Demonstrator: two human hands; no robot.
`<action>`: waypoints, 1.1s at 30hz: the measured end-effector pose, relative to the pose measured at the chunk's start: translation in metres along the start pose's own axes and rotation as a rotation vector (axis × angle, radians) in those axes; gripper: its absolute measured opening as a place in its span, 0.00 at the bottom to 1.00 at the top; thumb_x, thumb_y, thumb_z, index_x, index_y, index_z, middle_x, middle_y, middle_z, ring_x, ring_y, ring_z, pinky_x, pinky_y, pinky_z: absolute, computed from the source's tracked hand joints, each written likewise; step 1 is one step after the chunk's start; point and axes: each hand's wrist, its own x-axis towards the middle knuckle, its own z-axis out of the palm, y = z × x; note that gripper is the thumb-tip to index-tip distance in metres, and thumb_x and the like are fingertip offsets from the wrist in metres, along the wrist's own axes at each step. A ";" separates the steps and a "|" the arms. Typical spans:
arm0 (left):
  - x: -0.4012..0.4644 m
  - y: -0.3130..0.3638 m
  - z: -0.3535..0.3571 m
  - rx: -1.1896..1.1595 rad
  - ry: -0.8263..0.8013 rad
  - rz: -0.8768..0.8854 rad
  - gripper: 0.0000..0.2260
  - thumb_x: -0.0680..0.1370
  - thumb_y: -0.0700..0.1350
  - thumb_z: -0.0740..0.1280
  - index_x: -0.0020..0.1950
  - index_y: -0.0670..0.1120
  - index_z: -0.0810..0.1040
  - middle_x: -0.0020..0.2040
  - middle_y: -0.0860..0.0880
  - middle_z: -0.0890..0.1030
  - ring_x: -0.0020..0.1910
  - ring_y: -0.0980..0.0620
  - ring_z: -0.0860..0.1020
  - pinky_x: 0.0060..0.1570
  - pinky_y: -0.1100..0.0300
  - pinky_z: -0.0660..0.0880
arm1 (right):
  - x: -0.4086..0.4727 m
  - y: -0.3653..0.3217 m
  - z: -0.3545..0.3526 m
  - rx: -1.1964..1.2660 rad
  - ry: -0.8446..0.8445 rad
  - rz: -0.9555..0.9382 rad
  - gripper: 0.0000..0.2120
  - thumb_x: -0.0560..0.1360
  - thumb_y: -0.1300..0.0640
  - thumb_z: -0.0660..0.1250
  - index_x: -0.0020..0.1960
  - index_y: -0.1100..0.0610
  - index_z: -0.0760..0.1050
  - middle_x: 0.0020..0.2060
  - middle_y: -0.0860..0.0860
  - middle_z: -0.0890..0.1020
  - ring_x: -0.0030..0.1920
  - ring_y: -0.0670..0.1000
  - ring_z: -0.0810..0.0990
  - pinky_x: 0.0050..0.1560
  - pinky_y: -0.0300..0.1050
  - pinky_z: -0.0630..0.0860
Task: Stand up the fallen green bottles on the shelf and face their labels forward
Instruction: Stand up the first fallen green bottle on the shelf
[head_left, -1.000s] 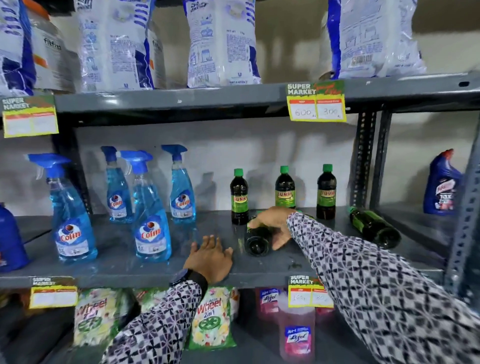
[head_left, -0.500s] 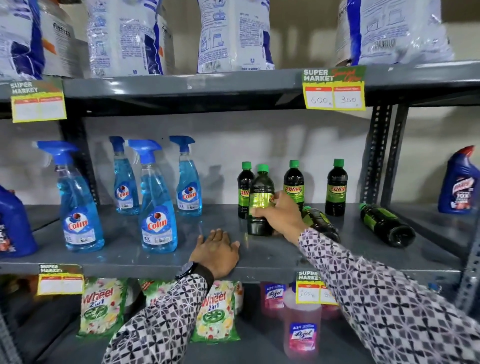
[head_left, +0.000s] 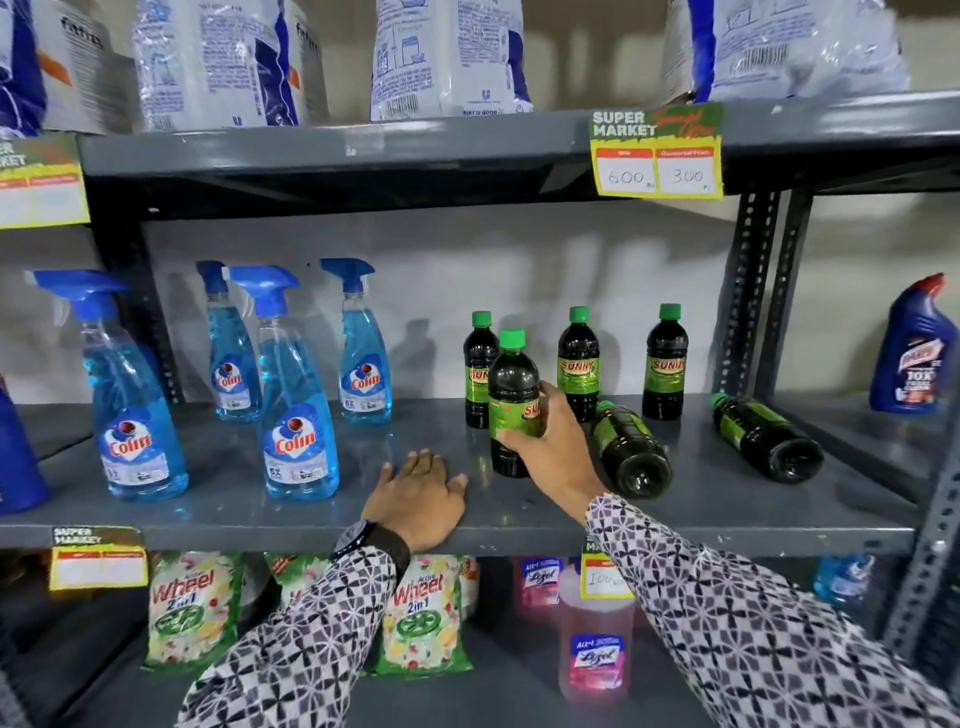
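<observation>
the right hand (head_left: 545, 447) is wrapped around a green bottle (head_left: 511, 400) that stands up on the grey shelf (head_left: 311, 514), in front of three other standing bottles (head_left: 579, 364). the left hand (head_left: 418, 496) lies flat and open on the shelf and holds nothing. two fallen bottles (head_left: 628, 447) lie on their sides to the right, caps pointing to the back.

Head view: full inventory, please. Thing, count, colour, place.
Upright green-capped dark plastic bottles: four, middle shelf; one held.
Fallen green-capped dark bottles: two, lying right of the held one.
Blue spray bottles: four, middle shelf left.
White-and-blue bags: several, top shelf.
Blue toilet-cleaner bottle: one, far right.
Green detergent packs: at least two, bottom shelf.
Pink liquid bottles: at least two, bottom shelf.
Left hand: flat on the grey metal shelf.
Right hand: gripping the front upright bottle.
</observation>
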 end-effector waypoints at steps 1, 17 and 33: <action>0.000 0.000 0.000 -0.002 -0.005 -0.003 0.30 0.85 0.57 0.44 0.84 0.43 0.55 0.85 0.43 0.55 0.85 0.46 0.52 0.83 0.42 0.46 | 0.002 0.003 -0.001 0.049 -0.031 0.013 0.38 0.71 0.54 0.76 0.77 0.49 0.64 0.63 0.47 0.81 0.61 0.47 0.81 0.68 0.56 0.77; -0.001 0.002 -0.001 0.000 -0.016 -0.014 0.30 0.85 0.58 0.45 0.84 0.43 0.54 0.86 0.44 0.54 0.85 0.46 0.52 0.83 0.43 0.46 | 0.006 0.009 0.006 -0.040 -0.087 -0.042 0.47 0.68 0.59 0.79 0.80 0.43 0.59 0.66 0.49 0.76 0.66 0.50 0.77 0.71 0.57 0.75; 0.000 0.002 -0.002 -0.005 -0.032 -0.026 0.31 0.85 0.57 0.45 0.84 0.43 0.53 0.86 0.44 0.53 0.85 0.47 0.50 0.83 0.43 0.46 | 0.006 0.009 0.003 -0.001 -0.118 0.034 0.43 0.67 0.56 0.83 0.75 0.52 0.65 0.63 0.49 0.78 0.63 0.50 0.78 0.66 0.47 0.74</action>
